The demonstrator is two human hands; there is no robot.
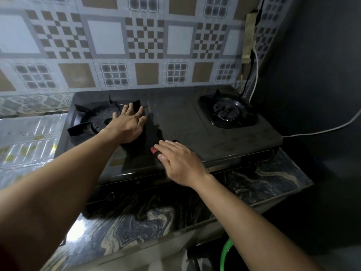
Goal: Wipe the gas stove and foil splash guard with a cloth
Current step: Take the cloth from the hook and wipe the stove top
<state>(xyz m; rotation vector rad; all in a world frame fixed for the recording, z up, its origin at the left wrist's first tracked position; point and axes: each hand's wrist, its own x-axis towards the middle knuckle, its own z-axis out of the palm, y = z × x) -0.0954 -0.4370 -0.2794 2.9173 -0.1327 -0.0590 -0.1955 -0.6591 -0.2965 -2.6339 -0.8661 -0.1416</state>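
Flat, unclenched grip: a dark cloth (136,142) is being pressed by the left hand (128,124) mid-frame on the gas stove (224,133); soft, light, best bunched centrally. Right hand (180,161) is being rested open.

surface: dark marbled countertop (148,218) | on it: gas stove (224,133) | left: foil splash guard (29,141)
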